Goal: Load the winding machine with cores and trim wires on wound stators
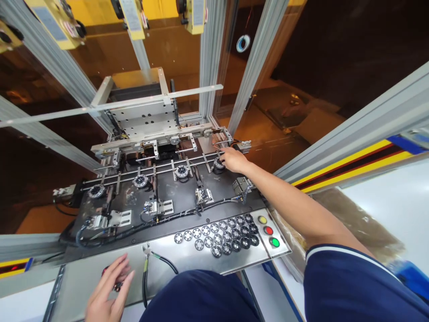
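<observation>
My right hand point(234, 161) reaches to the far right station of the machine. Its fingers are bent down onto a round black part point(218, 167) in the holder there, and the fingertips are partly hidden. Three similar round parts with pale tops sit in the other stations: one point(182, 172) in the middle, one point(140, 180) left of it, one point(97, 191) at the far left. Above the metal front ledge point(77, 281), my left hand point(110, 290) has its fingers stretched and the thumb apart. Small dark and red bits show beside its fingers; whether they touch the hand is unclear.
Several round black parts point(226, 236) lie in rows on the ledge. Yellow point(262, 219), red point(268, 230) and green point(275, 242) buttons stand right of them. Side cutters point(146, 264) lie near my left hand. Clamps, rods, cables and an aluminium frame point(250, 67) surround the stations.
</observation>
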